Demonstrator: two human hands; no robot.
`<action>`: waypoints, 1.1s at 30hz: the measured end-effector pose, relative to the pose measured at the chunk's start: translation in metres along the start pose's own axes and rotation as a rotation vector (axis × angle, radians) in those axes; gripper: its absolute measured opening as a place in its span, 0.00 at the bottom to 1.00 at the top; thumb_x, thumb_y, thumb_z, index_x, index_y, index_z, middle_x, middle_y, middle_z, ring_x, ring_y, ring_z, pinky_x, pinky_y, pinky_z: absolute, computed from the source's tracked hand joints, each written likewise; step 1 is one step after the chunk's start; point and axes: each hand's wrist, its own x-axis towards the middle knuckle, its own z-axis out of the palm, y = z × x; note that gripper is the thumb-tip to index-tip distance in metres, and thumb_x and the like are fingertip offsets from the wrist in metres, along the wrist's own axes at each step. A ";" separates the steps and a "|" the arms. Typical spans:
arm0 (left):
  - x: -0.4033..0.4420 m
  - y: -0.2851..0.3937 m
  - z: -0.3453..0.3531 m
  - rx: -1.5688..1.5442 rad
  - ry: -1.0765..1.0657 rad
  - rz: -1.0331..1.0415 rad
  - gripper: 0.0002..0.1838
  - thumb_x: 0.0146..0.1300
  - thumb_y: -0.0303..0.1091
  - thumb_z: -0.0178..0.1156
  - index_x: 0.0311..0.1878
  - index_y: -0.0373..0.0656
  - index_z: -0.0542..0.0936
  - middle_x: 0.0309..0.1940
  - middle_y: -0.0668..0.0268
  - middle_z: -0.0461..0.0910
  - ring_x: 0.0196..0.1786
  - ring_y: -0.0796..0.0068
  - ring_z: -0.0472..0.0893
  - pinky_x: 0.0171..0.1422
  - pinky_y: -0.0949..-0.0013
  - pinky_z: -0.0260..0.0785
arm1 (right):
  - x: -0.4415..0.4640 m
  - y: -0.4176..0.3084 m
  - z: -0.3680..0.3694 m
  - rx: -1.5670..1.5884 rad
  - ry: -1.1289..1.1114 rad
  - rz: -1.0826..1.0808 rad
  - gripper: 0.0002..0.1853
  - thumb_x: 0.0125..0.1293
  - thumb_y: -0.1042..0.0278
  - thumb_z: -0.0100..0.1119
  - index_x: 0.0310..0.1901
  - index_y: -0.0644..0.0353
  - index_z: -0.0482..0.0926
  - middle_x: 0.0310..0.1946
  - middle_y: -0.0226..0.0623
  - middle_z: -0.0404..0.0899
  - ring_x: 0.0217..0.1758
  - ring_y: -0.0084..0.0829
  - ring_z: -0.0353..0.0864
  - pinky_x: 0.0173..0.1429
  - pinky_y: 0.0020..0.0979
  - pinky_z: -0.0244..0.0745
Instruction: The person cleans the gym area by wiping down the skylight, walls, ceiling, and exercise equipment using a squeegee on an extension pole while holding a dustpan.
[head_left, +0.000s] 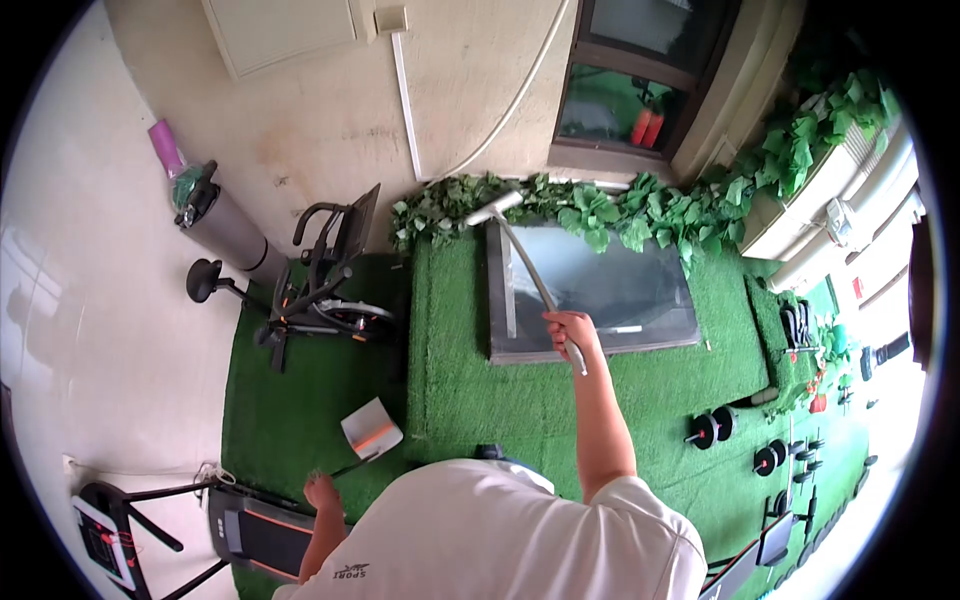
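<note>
My right hand (570, 333) is closed round the grey handle of a T-shaped squeegee (527, 262), arm stretched forward. The squeegee's pale head (494, 207) is at the far left corner of a dark-framed glass panel (600, 285), beside green leaves. Whether the head touches the panel or the leaves, I cannot tell. Low on the left, my left hand (322, 492) is closed round the thin dark handle of what looks like a dustpan (372, 430), white with an orange stripe. The dustpan is just above the green turf; contact with the floor is unclear.
The panel sits on a raised turf-covered platform (450, 390). An exercise bike (325, 290) and a grey punching bag (235, 235) stand left, a treadmill (265, 535) lower left. Dumbbells (712, 427) lie right. Leafy garland (640, 215) runs along the wall under a window (630, 105).
</note>
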 end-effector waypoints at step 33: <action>0.089 -0.101 0.044 0.786 -0.214 0.592 0.27 0.53 0.44 0.58 0.56 0.44 0.71 0.47 0.48 0.77 0.37 0.48 0.81 0.41 0.46 0.67 | -0.153 -0.323 0.022 0.173 -0.022 -1.270 0.15 0.72 0.61 0.53 0.53 0.62 0.76 0.17 0.27 0.67 0.11 0.19 0.65 0.14 0.24 0.58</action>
